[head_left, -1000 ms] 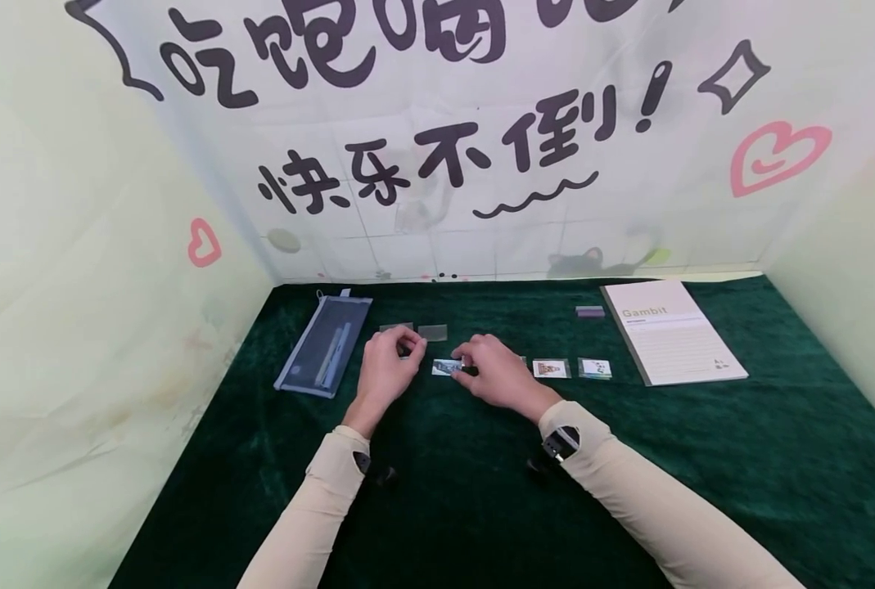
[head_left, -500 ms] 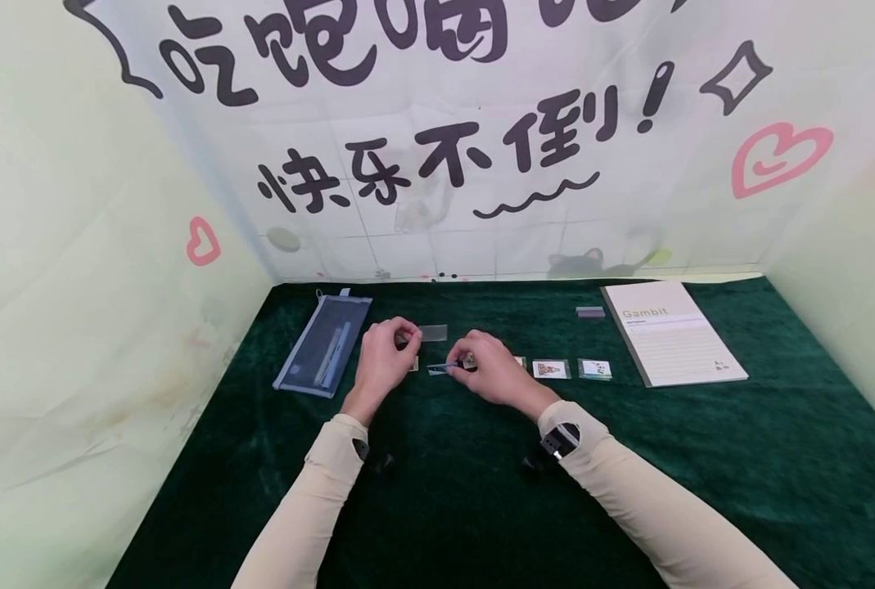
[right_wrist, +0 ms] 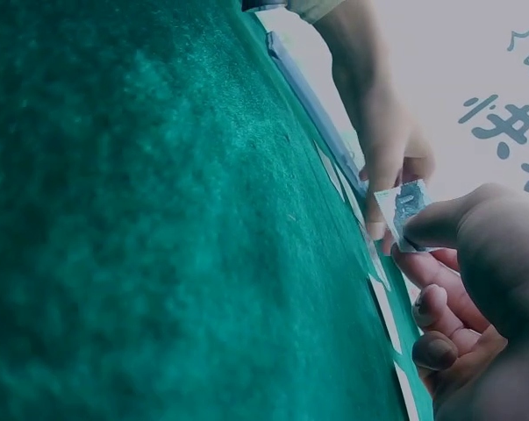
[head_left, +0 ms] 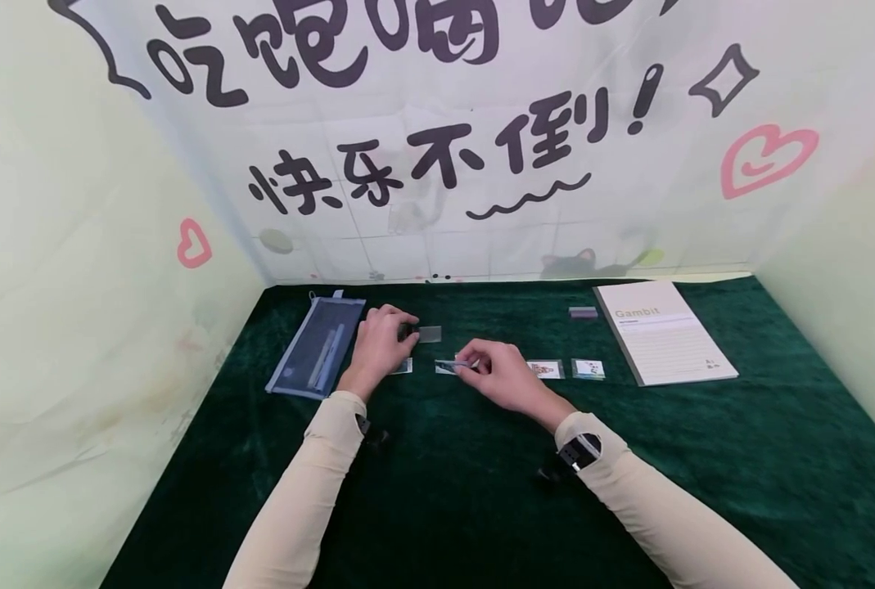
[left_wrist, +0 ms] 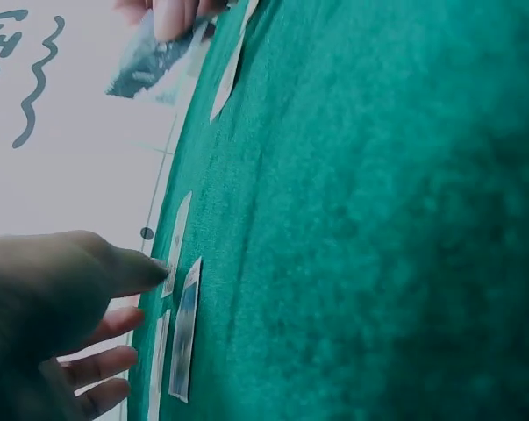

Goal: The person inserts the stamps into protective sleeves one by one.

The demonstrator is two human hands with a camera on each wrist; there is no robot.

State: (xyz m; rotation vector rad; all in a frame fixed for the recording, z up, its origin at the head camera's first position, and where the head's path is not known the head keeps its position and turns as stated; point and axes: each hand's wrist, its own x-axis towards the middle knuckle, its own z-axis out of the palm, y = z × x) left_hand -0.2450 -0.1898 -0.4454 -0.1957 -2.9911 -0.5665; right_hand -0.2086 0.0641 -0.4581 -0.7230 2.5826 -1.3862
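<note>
My right hand pinches a small picture card between thumb and fingers; the card is tilted, close over the green cloth. In the left wrist view, another flat card lies below it. My left hand has loosely bent, parted fingers, and its thumb tip is right at a card on the cloth. Beside that thumb lies a picture card, partly covered by the hand in the head view. A clear, blank-looking card sits just beyond the left fingertips.
Right of my right hand, two picture cards lie in a row. A notepad and a small purple block are farther right. A blue zip pouch lies at the left. A printed cloth wall closes off the back.
My right hand has raised and tilted a picture card that lay flat. My left hand has shifted slightly back and its fingers have parted, uncovering a picture card beside it.
</note>
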